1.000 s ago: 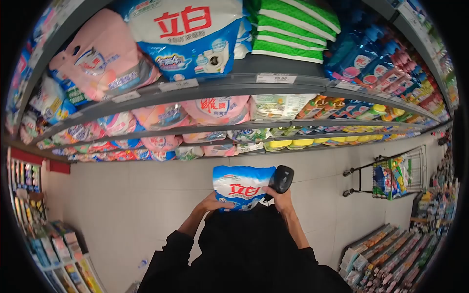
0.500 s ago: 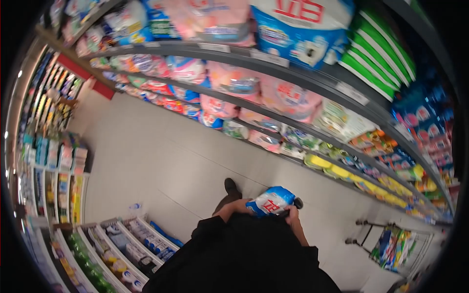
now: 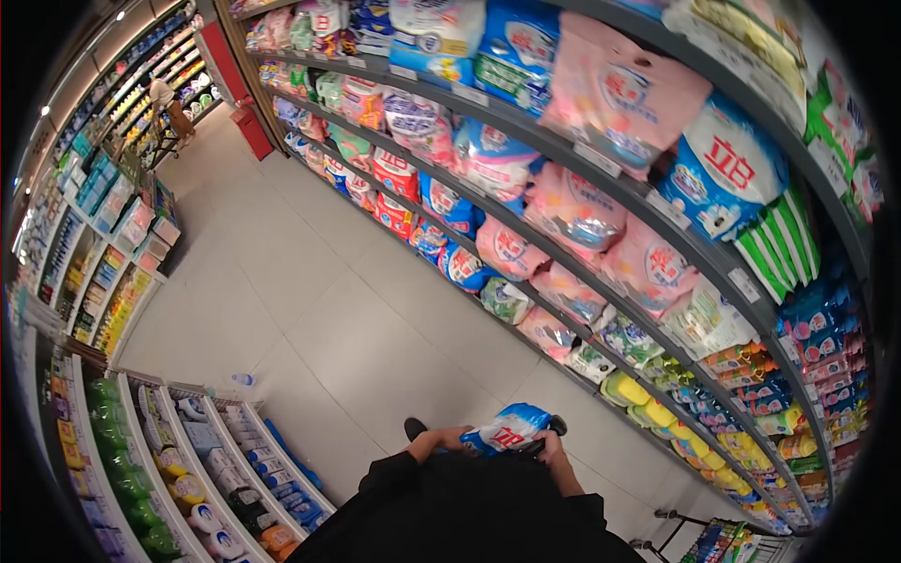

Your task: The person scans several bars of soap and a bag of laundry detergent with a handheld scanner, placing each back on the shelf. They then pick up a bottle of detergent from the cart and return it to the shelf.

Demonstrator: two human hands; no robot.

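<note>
A blue and white bag of laundry detergent with red lettering is at my waist, low in the middle of the view. My left hand is closed on its left end, the fingers partly hidden by the bag. At the opposite end my right hand is closed on the bag's edge. A small dark patch shows beside the right fingers; I cannot make out what it is. A similar blue and white bag stands on the upper shelf at the right.
Shelves full of detergent bags run along the right. A shopping cart with colourful packs stands at lower right. White racks of bottles line the lower left. A person is far off with a cart, near a red bin.
My view has swung, bringing the far aisle and a distant person into sight. The cart now sits lower in view. Both hands still hold the bag at my waist.
</note>
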